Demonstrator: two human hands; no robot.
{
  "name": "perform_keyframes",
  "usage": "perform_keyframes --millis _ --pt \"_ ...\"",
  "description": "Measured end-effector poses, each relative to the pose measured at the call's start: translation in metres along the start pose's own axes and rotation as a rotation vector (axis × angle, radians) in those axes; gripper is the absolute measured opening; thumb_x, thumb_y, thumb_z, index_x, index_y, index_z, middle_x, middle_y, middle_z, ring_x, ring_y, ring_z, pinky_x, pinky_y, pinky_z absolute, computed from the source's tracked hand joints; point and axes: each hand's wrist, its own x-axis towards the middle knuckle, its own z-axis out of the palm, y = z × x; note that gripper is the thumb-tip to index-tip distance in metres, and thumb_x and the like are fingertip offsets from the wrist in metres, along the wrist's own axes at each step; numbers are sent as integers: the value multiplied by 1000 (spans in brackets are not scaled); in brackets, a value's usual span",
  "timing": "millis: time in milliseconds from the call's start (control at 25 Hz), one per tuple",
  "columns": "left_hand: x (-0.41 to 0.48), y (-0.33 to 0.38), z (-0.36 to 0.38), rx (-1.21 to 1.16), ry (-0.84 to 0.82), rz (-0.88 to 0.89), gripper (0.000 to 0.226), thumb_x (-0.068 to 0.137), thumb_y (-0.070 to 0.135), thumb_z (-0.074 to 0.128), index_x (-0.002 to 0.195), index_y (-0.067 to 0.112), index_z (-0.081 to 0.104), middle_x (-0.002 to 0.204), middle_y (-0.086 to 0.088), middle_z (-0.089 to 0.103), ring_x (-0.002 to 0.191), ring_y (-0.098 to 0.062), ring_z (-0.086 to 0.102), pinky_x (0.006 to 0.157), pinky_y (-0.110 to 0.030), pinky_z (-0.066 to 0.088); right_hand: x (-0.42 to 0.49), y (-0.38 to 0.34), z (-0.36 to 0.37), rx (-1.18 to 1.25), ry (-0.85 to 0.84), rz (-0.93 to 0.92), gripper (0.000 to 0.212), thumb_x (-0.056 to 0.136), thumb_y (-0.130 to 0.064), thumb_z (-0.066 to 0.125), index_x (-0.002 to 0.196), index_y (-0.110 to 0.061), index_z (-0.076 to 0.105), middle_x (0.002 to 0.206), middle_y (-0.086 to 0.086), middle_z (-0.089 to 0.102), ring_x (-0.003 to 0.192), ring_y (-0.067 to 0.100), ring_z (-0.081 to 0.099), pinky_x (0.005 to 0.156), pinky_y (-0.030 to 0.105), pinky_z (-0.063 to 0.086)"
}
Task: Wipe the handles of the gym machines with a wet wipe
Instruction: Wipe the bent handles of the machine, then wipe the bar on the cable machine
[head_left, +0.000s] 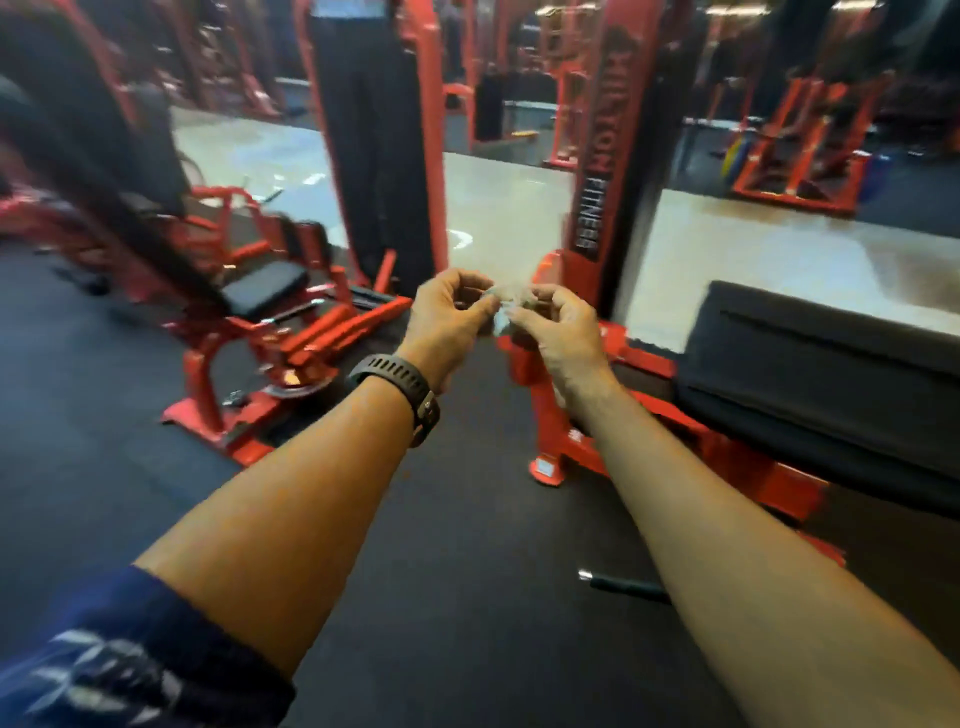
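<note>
A small crumpled pale wet wipe (503, 306) hangs between my two hands at the middle of the view. My left hand (449, 319), with a black watch on its wrist, pinches the wipe's left side. My right hand (558, 332) pinches its right side with curled fingers. Both arms reach forward over the black rubber floor. No machine handle is touched by either hand. The picture is blurred.
A red machine with a black seat (270, 291) stands at the left. Straight ahead rises a red upright post (602, 156) marked FITNESS, with a black padded bench (831, 374) to its right. A short black bar (623, 584) lies on the floor. Behind are mirrors showing more red machines.
</note>
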Motion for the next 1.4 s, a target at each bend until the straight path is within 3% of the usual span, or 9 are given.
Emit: perform_keyframes --millis 120,200,400,600,720,880,1080,1240,1400 --pt "-37 14 -100 74 189 -10 27 90 24 75 108 6 65 87 -7 67 70 -9 62 61 -23 51 -25 -8 101 35 -124 -31 7 94 -13 67 100 -17 66 85 -1 71 76 8 66 64 25 52" --pt "-75 22 -174 98 258 -54 37 85 33 77 107 6 66 86 -8 68 72 -15 62 63 -29 51 -57 -10 173 60 -233 -24 14 98 -13 61 106 -1 64 79 5 68 66 7 67 60 22 53" --pt "-179 46 -322 82 414 -117 21 91 10 72 110 5 65 92 -11 66 77 -18 64 69 -27 56 -137 -9 327 152 -463 9 23 100 -20 60 103 3 61 80 17 66 70 25 64 69 44 56" --pt "-225 73 -430 36 544 -113 32 90 -2 68 119 6 58 99 -13 64 83 -22 67 81 -33 60 -173 -22 446 166 -596 -50 8 99 -13 60 102 -5 62 83 8 68 69 14 64 64 31 54" --pt "-224 76 -492 118 706 -54 32 88 -13 64 113 7 61 99 -14 64 86 -25 66 77 -32 59 -174 -20 518 180 -700 -46 19 99 -23 61 108 -7 62 97 16 70 79 21 68 69 37 57" --pt "-200 69 -572 124 876 23 35 88 -15 57 103 16 63 103 -12 64 90 -23 64 82 -36 55 -152 -5 607 110 -886 -64 22 95 -29 66 115 -19 63 107 6 71 94 18 70 69 32 55" --pt "-165 74 -677 174 1033 82 28 92 -8 62 113 10 62 103 -8 64 89 -18 67 77 -28 57 -108 -7 731 166 -1078 -44 20 98 -16 62 114 -4 65 94 18 73 78 20 68 74 41 58" --pt "-144 65 -758 167 1064 45 25 91 1 69 115 7 60 106 -15 69 91 -21 70 81 -30 59 -90 3 825 191 -1104 -80 15 98 -14 61 107 -3 63 77 9 69 65 20 65 63 37 55" --pt "-116 49 -849 256 1183 56 23 88 -8 67 102 10 65 96 -11 71 88 -21 67 72 -26 56 -68 27 922 206 -1182 -56 18 98 -20 62 109 -5 62 95 21 69 77 24 66 70 46 57"
